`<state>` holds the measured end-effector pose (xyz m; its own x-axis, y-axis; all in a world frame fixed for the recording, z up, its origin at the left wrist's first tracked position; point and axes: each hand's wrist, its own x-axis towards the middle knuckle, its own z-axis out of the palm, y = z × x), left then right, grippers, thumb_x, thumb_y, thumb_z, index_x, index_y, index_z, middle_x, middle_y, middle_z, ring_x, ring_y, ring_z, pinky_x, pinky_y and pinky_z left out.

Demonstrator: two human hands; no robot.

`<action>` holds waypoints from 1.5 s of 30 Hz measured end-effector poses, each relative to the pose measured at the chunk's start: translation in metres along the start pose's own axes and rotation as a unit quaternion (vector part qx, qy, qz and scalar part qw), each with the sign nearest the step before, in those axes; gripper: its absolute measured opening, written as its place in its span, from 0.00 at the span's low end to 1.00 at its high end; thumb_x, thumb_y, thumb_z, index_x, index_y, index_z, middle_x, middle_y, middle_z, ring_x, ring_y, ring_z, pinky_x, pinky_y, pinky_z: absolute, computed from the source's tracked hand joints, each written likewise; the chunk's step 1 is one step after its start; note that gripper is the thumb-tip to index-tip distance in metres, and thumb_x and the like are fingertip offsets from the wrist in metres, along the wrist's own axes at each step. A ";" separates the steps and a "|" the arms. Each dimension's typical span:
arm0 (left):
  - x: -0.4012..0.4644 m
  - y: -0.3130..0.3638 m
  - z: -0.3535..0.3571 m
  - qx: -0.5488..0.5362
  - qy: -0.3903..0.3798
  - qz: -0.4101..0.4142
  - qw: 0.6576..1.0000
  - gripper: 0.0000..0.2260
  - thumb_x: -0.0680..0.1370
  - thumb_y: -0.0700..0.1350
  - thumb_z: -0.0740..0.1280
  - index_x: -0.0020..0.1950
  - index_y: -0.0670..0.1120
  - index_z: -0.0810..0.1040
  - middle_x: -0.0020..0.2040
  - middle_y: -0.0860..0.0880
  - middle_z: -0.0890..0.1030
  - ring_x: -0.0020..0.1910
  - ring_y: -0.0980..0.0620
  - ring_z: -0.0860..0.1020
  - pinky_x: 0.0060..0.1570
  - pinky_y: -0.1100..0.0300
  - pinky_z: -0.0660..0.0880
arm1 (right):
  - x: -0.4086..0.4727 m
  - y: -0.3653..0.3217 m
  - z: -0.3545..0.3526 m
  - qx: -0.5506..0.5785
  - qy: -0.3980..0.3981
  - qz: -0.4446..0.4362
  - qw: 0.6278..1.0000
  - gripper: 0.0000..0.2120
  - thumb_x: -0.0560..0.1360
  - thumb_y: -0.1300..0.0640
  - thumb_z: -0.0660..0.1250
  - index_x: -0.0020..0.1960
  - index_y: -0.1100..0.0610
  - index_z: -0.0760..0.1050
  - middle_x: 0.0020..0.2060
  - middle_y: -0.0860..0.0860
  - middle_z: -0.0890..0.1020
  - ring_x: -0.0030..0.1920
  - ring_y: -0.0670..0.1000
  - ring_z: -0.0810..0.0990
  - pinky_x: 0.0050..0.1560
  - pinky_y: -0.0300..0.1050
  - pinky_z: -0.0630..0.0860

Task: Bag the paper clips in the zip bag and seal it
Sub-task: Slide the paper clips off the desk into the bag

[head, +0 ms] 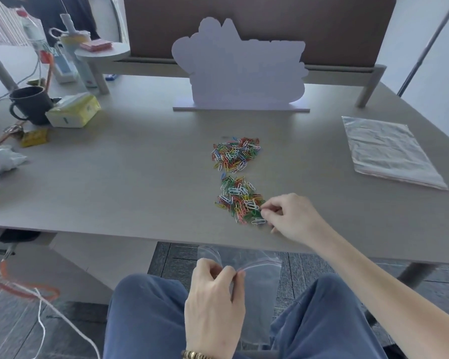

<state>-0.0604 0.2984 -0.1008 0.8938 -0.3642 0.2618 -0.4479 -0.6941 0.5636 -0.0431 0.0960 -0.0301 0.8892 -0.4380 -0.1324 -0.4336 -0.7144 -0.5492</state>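
Reaching onto the surface point(140, 182), the right hand point(290, 216) curls its fingers point(266, 209) to pinch clips at the edge of the near pile of paper clips point(237, 200). Beyond that pile lies a second pile point(235, 152). Below the surface edge nearest that pile, the left hand point(213, 301) pinches the clear zip bag point(259, 286) by its rim, over the lap.
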 end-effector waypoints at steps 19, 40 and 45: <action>-0.002 -0.007 0.000 -0.096 0.022 -0.057 0.994 0.12 0.68 0.50 0.76 0.33 0.54 0.74 0.40 0.57 0.72 0.30 0.59 0.72 0.31 0.73 0.65 | 0.020 -0.007 -0.018 -0.013 0.010 0.029 0.999 0.14 0.80 0.52 0.65 0.63 0.53 0.79 0.55 0.51 0.83 0.52 0.52 0.83 0.58 0.45 0.75; 0.005 -0.023 -0.001 -0.110 0.065 -0.051 0.991 0.12 0.65 0.47 0.80 0.33 0.50 0.76 0.38 0.55 0.73 0.32 0.55 0.73 0.28 0.63 0.73 | -0.033 -0.033 0.020 0.205 -0.142 -0.017 0.968 0.08 0.79 0.55 0.67 0.53 0.52 0.85 0.41 0.52 0.87 0.42 0.50 0.87 0.48 0.40 0.83; 0.004 -0.026 -0.001 -0.117 0.068 -0.053 0.989 0.12 0.65 0.47 0.80 0.33 0.51 0.76 0.38 0.55 0.73 0.35 0.55 0.74 0.29 0.64 0.72 | -0.014 -0.019 0.002 0.231 -0.066 0.007 0.971 0.07 0.78 0.56 0.69 0.47 0.53 0.85 0.40 0.53 0.87 0.40 0.50 0.86 0.52 0.50 0.83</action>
<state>-0.0454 0.3154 -0.1138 0.9373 -0.1994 0.2857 -0.3483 -0.5549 0.7555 -0.0472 0.1165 -0.0194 0.9080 -0.3507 -0.2295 -0.3607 -0.3750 -0.8540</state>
